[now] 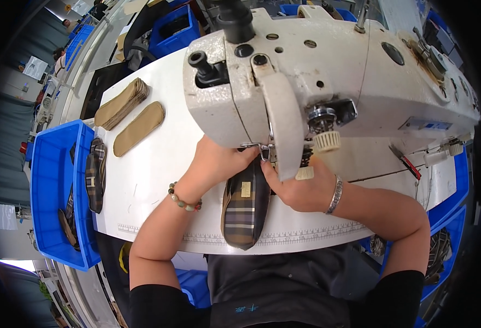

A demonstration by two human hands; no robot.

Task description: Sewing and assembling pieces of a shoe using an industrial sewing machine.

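A plaid fabric slipper (239, 218) in brown, grey and white, with a small yellowish label, lies lengthwise under the sewing machine (227, 115). Its far end is at the metal presser foot (265, 152). My left hand (216, 163) grips the slipper's left side close to the foot, fingers closed. From the other side my right hand (304, 186) pinches its edge, fingertips just beside the foot. The machine head hides part of the right fingers and the slipper's far end.
At the left of the white table (158, 208) lie a stack of tan soles (123, 104) and a single sole (138, 129). A plaid slipper (95, 175) rests by a blue bin (60, 191). Red-handled snippers (405, 162) lie at right. A ruler strip (197, 238) follows the front edge.
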